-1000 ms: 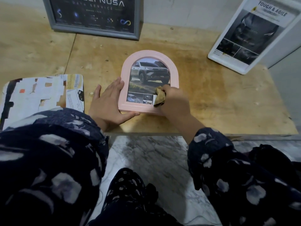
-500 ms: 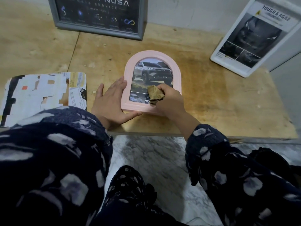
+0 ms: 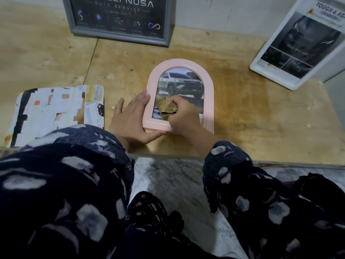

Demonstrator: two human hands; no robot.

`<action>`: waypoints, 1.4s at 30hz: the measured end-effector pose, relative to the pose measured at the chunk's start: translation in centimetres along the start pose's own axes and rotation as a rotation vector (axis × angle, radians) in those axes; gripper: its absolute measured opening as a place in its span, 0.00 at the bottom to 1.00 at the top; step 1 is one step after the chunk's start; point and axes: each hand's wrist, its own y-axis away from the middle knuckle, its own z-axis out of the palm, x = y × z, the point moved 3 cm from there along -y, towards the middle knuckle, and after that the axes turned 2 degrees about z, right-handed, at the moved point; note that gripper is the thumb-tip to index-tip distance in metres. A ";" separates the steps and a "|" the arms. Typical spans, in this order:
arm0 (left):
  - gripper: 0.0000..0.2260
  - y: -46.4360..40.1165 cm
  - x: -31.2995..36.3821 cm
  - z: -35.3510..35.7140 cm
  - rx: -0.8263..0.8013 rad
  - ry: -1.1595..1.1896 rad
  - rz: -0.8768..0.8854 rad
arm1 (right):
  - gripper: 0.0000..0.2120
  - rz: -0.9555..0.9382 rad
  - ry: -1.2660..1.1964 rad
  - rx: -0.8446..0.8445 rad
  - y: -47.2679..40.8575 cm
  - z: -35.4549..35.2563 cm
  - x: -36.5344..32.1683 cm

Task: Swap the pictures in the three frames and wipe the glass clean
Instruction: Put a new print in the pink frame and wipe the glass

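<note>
Since the earlier frame your right hand [image 3: 183, 114] has carried the cloth [image 3: 166, 107] from the lower right corner of the glass across to its lower left, while your left hand [image 3: 131, 119] has stayed braced where it was. Pink arched frame [image 3: 208, 94] lies flat on the wooden table [image 3: 252, 113], near the front edge, car picture facing up. Right fingers [image 3: 177, 100] are curled tight round the bunched tan cloth, pressing it onto the lower glass. Left hand is flat and open, fingers straight along the frame's left side, thumb tucked under the bottom edge; it grips nothing, only pins the frame. Grey frame [image 3: 119, 37] leans at the back, white frame [image 3: 276, 71] at the far right, both apart from the work. Patchy card [image 3: 50, 111] lies to your left. Judgement: you are mid-wipe on this frame, lower band covered, upper arch not yet. To do it well, keep the left hand firm so the frame does not skate, work in overlapping passes up toward the curved top, and run the cloth into the edge where glass meets pink rim, since smears likely gather there. Turn the cloth to a cleaner fold if it streaks
</note>
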 end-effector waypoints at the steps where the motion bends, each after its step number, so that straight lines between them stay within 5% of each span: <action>1: 0.52 0.0 0.0 0.0 0.000 -0.002 -0.002 | 0.11 -0.006 -0.010 -0.009 0.0 0.1 -0.2; 23: 0.51 -0.1 0.1 0.1 -0.006 -0.002 -0.026 | 0.16 0.054 0.135 -0.227 -1.2 0.9 -1.7; 27: 0.50 -0.1 0.1 0.1 -0.028 -0.023 -0.029 | 0.15 0.036 0.103 -0.186 -0.6 0.9 -1.9; 31: 0.49 0.0 0.2 0.0 -0.014 -0.028 -0.020 | 0.13 0.167 -0.204 -0.168 -1.2 0.6 -1.0; 39: 0.53 0.1 0.3 -0.2 -0.050 0.002 -0.037 | 0.16 0.329 -0.379 0.132 -2.2 -3.7 3.7; 42: 0.48 -0.6 1.1 -1.0 -0.067 0.146 -0.144 | 0.09 0.476 -0.549 0.195 -2.4 -4.6 6.5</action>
